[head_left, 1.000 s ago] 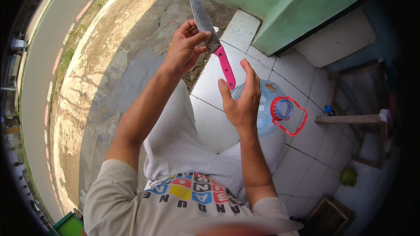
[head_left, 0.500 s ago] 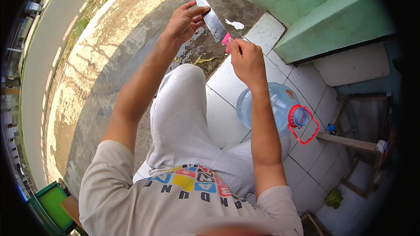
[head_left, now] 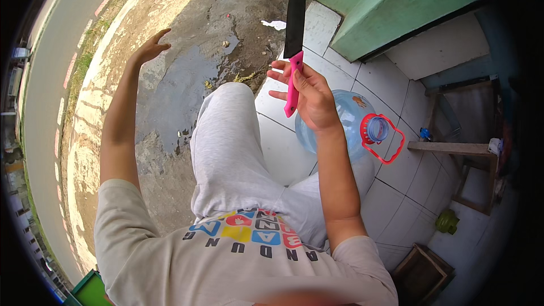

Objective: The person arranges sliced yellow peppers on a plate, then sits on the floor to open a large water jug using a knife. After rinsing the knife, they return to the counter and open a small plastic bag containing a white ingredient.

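My right hand (head_left: 313,102) grips a kitchen knife (head_left: 295,22) by its pink handle, thumb across the front and the other fingers partly spread behind. Its dark blade points up, away from me, near the green wall. Well off to the left, my left hand (head_left: 149,49) is held out over the concrete with its fingers extended and nothing in them. Behind my right forearm lies a large clear bluish water bottle (head_left: 350,105), with a red collar and a red carrying loop (head_left: 404,144) at its open mouth.
White floor tiles (head_left: 277,150) meet rough, wet concrete (head_left: 175,90) beside my bent knee. A green wall ledge (head_left: 391,17) runs along the far right. Wooden framing (head_left: 447,147), a small green object (head_left: 447,222) and a wooden box (head_left: 422,272) stand at right. A road (head_left: 54,107) curves along the left.
My left hand has let go of the blade and swung out left. The right hand has turned the knife upright and loosened its fingers around the handle. The view has shifted slightly.
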